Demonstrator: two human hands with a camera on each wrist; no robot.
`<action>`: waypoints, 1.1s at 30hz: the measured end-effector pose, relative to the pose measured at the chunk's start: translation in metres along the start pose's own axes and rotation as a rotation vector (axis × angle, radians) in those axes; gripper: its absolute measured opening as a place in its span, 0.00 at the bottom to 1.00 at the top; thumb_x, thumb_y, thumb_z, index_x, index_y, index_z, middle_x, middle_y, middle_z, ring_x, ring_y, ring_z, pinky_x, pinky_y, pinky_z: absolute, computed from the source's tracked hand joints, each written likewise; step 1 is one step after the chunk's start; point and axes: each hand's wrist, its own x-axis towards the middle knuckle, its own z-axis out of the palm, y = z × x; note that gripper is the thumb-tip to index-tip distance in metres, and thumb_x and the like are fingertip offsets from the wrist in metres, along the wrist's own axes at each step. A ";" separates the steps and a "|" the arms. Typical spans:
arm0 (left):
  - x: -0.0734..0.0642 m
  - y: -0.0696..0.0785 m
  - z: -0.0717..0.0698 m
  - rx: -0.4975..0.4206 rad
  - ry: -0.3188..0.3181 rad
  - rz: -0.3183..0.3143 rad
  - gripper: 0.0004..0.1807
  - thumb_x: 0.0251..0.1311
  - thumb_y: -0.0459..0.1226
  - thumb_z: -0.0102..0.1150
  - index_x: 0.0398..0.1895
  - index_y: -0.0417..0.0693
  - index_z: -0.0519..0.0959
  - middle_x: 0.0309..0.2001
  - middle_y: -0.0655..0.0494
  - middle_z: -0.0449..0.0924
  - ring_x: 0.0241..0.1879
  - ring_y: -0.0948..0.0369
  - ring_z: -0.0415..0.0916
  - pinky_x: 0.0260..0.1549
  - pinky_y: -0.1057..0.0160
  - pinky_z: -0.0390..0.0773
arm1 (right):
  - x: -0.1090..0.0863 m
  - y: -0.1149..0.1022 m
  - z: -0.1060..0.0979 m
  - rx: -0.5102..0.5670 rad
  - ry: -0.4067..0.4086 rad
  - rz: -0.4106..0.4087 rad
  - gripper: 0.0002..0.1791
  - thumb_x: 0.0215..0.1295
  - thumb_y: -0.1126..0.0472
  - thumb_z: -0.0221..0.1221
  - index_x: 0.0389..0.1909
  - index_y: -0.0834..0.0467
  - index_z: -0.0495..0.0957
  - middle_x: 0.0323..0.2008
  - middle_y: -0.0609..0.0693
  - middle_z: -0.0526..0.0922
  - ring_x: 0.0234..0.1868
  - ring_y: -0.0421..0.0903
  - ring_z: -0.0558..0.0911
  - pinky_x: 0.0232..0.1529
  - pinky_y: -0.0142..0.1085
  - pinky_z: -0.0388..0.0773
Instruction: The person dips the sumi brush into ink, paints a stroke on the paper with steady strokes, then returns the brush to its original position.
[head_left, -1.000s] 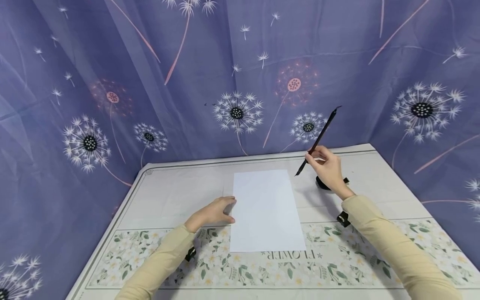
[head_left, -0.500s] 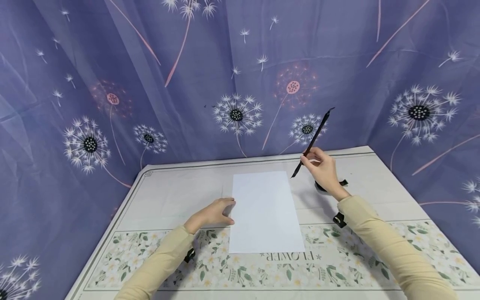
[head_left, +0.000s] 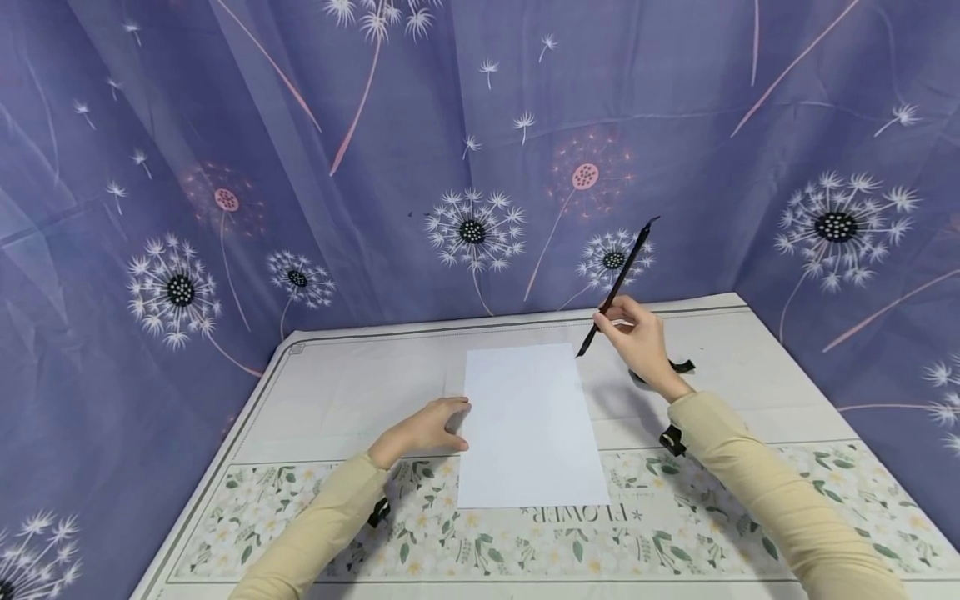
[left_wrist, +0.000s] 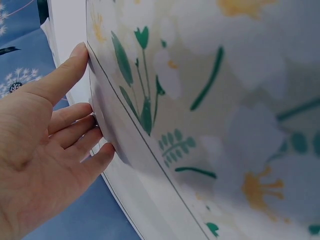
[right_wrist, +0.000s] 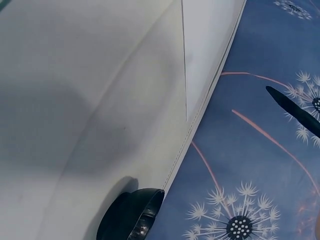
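My right hand pinches a slim black calligraphy brush between thumb and fingers. The brush slants, its lower tip close over the top right corner of a blank white sheet of paper. In the right wrist view only the brush's dark end shows at the right side. My left hand rests at the paper's left edge, thumb and fingers spread; the left wrist view shows its fingers extended. A small black dish stands right of the paper; in the head view my right hand hides most of it.
A pale tablecloth with a floral band covers the table. A purple curtain with dandelion prints hangs behind and at both sides. Small black pieces show beneath the sleeves.
My right hand has moved left with the brush, bringing its lower tip from right of the sheet to the top right corner. The left hand stays at the paper's edge.
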 end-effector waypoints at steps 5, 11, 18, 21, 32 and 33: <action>0.000 -0.001 0.000 0.003 0.003 0.003 0.41 0.55 0.42 0.69 0.68 0.34 0.64 0.71 0.40 0.60 0.71 0.44 0.58 0.70 0.47 0.62 | 0.000 0.016 0.005 0.018 -0.017 0.007 0.09 0.61 0.68 0.64 0.41 0.66 0.80 0.32 0.61 0.85 0.35 0.18 0.77 0.37 0.15 0.77; 0.001 -0.001 0.000 0.003 0.006 -0.008 0.41 0.55 0.42 0.69 0.69 0.35 0.63 0.72 0.41 0.60 0.72 0.44 0.57 0.71 0.46 0.61 | 0.001 0.015 0.008 0.057 -0.018 0.000 0.09 0.62 0.66 0.64 0.41 0.65 0.80 0.32 0.62 0.84 0.35 0.20 0.78 0.37 0.16 0.78; 0.001 -0.001 0.000 0.009 0.002 -0.003 0.41 0.54 0.43 0.69 0.68 0.34 0.64 0.71 0.40 0.61 0.71 0.44 0.58 0.70 0.47 0.62 | 0.001 0.011 0.012 0.080 -0.024 0.045 0.08 0.61 0.67 0.64 0.40 0.65 0.80 0.32 0.62 0.85 0.34 0.22 0.79 0.37 0.17 0.80; 0.001 0.000 0.000 0.003 0.002 -0.013 0.41 0.55 0.43 0.69 0.69 0.35 0.64 0.72 0.41 0.60 0.72 0.44 0.57 0.71 0.47 0.61 | 0.000 -0.005 0.011 0.076 -0.032 0.034 0.09 0.61 0.69 0.63 0.41 0.69 0.79 0.32 0.65 0.84 0.34 0.22 0.79 0.37 0.17 0.79; -0.001 0.001 0.000 0.017 -0.001 -0.007 0.41 0.55 0.43 0.69 0.69 0.36 0.64 0.72 0.41 0.60 0.71 0.43 0.57 0.70 0.45 0.61 | 0.001 -0.031 0.014 0.109 -0.032 -0.002 0.08 0.58 0.73 0.63 0.38 0.74 0.78 0.31 0.68 0.84 0.33 0.24 0.79 0.34 0.17 0.80; -0.001 0.001 0.000 0.019 -0.001 -0.007 0.41 0.55 0.43 0.69 0.69 0.35 0.64 0.72 0.41 0.60 0.71 0.43 0.57 0.70 0.45 0.61 | 0.001 -0.031 0.014 0.112 -0.032 -0.003 0.08 0.58 0.74 0.63 0.38 0.74 0.78 0.31 0.68 0.84 0.33 0.24 0.79 0.34 0.17 0.80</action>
